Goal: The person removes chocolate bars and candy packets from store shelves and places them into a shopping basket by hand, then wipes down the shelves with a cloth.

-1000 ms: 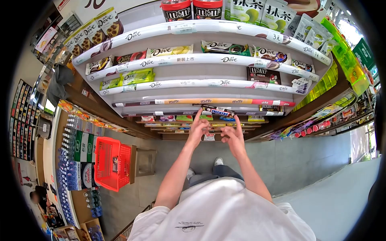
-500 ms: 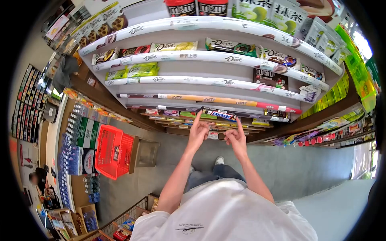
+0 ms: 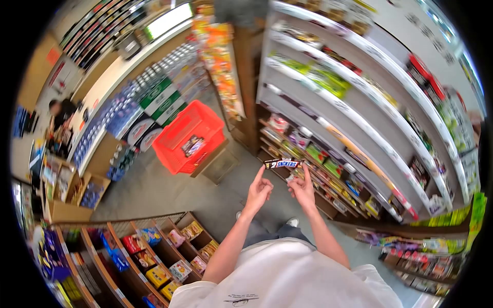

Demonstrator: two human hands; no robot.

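A Snickers bar point(image 3: 284, 164) in a dark wrapper hangs level between my two index fingertips, one at each end. My left hand point(image 3: 258, 192) presses its left end with the index finger stretched out and the other fingers curled in. On the right end rests the index finger of my right hand point(image 3: 302, 190), its other fingers curled too. Left of my hands, a red basket point(image 3: 169, 134) stands on a stool point(image 3: 218, 164). A dark-wrapped packet point(image 3: 192, 146) lies inside the basket.
Curved white shelves point(image 3: 354, 102) with sweets rise at the right, above lower wooden racks point(image 3: 328, 174). A wooden snack shelf point(image 3: 110, 251) stands at the lower left. Behind the basket are stacked water bottles and a counter point(image 3: 105, 87); a person point(image 3: 61, 113) is at the far left.
The view has turned left, towards the basket and counter. The Snickers bar has moved away from the shelf front with my hands, still between both index fingers.
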